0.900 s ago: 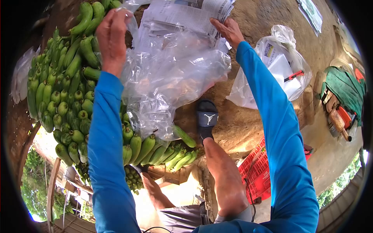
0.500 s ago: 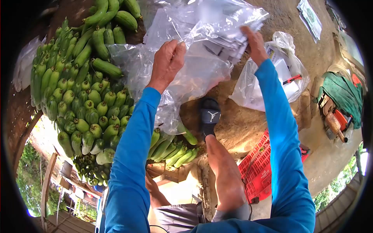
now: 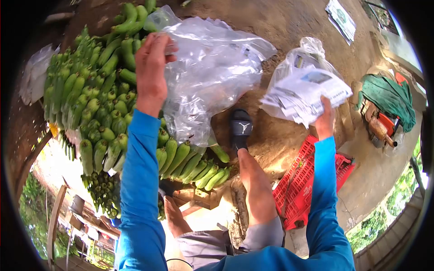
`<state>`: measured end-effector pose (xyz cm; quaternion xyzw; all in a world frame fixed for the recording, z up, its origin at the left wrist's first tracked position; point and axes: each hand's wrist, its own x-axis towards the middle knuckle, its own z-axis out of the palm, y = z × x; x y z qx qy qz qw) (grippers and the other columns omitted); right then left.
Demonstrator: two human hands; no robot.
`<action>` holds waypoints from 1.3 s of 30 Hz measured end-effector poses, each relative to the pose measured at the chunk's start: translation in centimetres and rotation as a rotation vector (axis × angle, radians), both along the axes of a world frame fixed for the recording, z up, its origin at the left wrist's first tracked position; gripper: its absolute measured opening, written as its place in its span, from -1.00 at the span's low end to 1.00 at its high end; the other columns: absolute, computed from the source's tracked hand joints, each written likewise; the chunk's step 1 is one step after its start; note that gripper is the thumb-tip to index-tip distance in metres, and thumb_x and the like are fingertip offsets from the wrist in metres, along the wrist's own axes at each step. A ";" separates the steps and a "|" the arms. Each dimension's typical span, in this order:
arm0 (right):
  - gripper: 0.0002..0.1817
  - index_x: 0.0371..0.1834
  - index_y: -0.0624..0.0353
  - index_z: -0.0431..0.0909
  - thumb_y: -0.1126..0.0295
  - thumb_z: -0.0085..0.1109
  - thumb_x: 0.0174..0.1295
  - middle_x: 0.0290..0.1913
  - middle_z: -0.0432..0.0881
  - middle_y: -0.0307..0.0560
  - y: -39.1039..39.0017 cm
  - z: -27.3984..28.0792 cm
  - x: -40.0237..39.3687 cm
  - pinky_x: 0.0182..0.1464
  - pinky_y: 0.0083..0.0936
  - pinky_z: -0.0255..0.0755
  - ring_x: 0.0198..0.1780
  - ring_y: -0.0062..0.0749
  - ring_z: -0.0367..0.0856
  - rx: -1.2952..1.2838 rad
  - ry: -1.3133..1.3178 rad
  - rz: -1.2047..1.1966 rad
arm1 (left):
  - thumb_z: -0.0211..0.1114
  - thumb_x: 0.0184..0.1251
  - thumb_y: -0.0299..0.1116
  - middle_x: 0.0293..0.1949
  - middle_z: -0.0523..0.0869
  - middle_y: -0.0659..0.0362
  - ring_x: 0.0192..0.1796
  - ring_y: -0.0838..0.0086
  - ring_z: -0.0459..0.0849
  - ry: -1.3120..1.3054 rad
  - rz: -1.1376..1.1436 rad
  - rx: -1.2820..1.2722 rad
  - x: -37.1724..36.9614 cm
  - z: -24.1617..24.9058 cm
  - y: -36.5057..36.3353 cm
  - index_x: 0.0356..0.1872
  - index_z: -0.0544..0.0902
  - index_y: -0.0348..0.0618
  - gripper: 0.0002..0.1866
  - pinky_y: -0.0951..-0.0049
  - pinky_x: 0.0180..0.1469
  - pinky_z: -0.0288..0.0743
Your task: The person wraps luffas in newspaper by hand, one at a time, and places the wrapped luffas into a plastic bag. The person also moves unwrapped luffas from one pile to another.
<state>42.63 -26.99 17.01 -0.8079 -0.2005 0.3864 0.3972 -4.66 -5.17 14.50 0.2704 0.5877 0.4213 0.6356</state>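
Observation:
My right hand [image 3: 325, 119] grips a loose stack of printed paper sheets [image 3: 312, 92] by its near edge, thumb on top. The stack is held over a knotted clear plastic bag [image 3: 312, 49] with papers inside, hiding the bag's lower part. My left hand [image 3: 153, 72] is raised at the left edge of a big clear plastic sheet or bag [image 3: 212, 58]. Its fingers are loosely bent and apart, with nothing plainly held. The plastic lies crumpled over the ground and against a heap of green cucumber-like vegetables [image 3: 104, 104].
A row of longer green vegetables [image 3: 181, 158] lies near my feet, beside a black sandal [image 3: 240, 124]. Red plastic crates [image 3: 296, 185] stand at the right. Farther right are a green cloth [image 3: 389, 97] and tools. More printed sheets [image 3: 341, 20] lie at the back.
My right hand has drawn the paper stack away from the plastic, toward me and right, over the knotted bag. My left hand has moved left and let go of the plastic, which has settled lower.

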 end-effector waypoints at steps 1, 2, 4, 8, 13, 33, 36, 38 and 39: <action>-0.61 0.15 0.31 0.52 0.45 0.27 0.27 0.07 0.64 -0.08 -0.7 1.1 -0.8 0.13 -0.30 0.50 0.09 -0.29 0.62 0.051 0.102 -0.120 | 0.19 0.45 -0.17 -0.29 0.66 0.26 -0.18 0.54 0.64 0.020 -0.055 0.063 -0.2 1.9 -0.5 -0.23 0.62 -0.14 -0.76 0.47 -0.19 0.47; -0.59 0.15 0.33 0.51 0.40 0.29 0.29 0.08 0.62 -0.14 -1.1 2.1 -1.4 0.14 -0.34 0.53 0.09 -0.40 0.62 0.102 0.205 -0.236 | 0.18 0.47 -0.19 -0.31 0.65 0.27 -0.20 0.57 0.62 0.041 -0.107 0.130 -0.4 3.6 -1.3 -0.23 0.62 -0.14 -0.77 0.49 -0.21 0.45; -0.57 0.19 0.28 0.50 0.38 0.30 0.28 0.10 0.61 -0.15 -1.8 5.1 -3.1 0.20 -0.35 0.53 0.08 -0.41 0.62 0.077 0.233 -0.257 | 0.16 0.50 -0.22 -0.30 0.65 0.20 -0.14 0.51 0.63 0.077 -0.207 0.124 -1.7 6.7 -4.2 -0.11 0.62 -0.25 -0.73 0.43 -0.11 0.48; -0.54 0.19 0.35 0.48 0.39 0.29 0.26 0.11 0.60 -0.06 -1.1 11.5 -7.7 0.22 -0.32 0.53 0.13 -0.29 0.60 0.052 0.266 -0.227 | 0.19 0.40 -0.34 -0.43 0.53 0.27 -0.37 0.57 0.44 -0.023 -0.227 0.062 -3.9 11.1 -12.1 -0.26 0.59 -0.23 -0.84 0.48 -0.30 0.34; -0.51 0.28 0.20 0.47 0.19 0.15 0.37 0.16 0.54 -0.05 -1.8 14.8 -5.3 0.33 -0.29 0.38 0.25 -0.26 0.48 -0.088 0.206 -0.215 | 0.05 0.42 -0.15 -0.33 0.61 0.11 -0.29 0.41 0.53 0.022 -0.408 -0.179 -12.2 14.3 -24.0 -0.22 0.58 -0.29 -0.65 0.40 -0.21 0.44; -0.14 0.50 0.26 0.17 -0.01 0.20 0.23 0.47 0.23 0.04 1.1 37.0 -64.2 0.37 -0.17 0.29 0.39 -0.12 0.30 -0.006 0.142 0.500 | 0.17 0.53 0.04 -0.71 0.21 0.42 -0.61 0.64 0.10 0.293 0.819 -0.787 -55.2 14.9 -68.3 -0.75 0.31 -0.02 -0.38 0.37 -0.56 -0.05; -0.17 0.48 0.21 0.20 -0.01 0.19 0.23 0.47 0.23 0.08 -2.0 37.9 -71.3 0.38 -0.16 0.29 0.40 -0.12 0.28 -0.060 0.208 0.471 | 0.12 0.56 0.02 -0.71 0.15 0.30 -0.59 0.59 0.09 0.390 0.577 -0.636 -58.5 15.2 -68.7 -0.73 0.22 -0.18 -0.34 0.30 -0.54 -0.03; -0.20 0.46 0.17 0.22 -0.03 0.15 0.23 0.45 0.25 0.13 -3.2 36.8 -73.0 0.38 -0.14 0.29 0.39 -0.11 0.31 -0.140 0.302 0.559 | 0.09 0.57 0.04 -0.72 0.14 0.28 -0.59 0.55 0.09 0.327 0.543 -0.611 -60.5 13.9 -69.4 -0.73 0.22 -0.19 -0.33 0.26 -0.54 -0.02; -0.21 0.45 0.16 0.22 -0.04 0.13 0.22 0.44 0.26 0.15 -4.6 36.2 -75.0 0.38 -0.13 0.30 0.38 -0.09 0.32 -0.142 0.304 0.630 | 0.09 0.57 0.04 -0.72 0.14 0.28 -0.59 0.55 0.09 0.314 0.544 -0.609 -61.4 13.2 -69.7 -0.73 0.22 -0.19 -0.33 0.26 -0.54 -0.02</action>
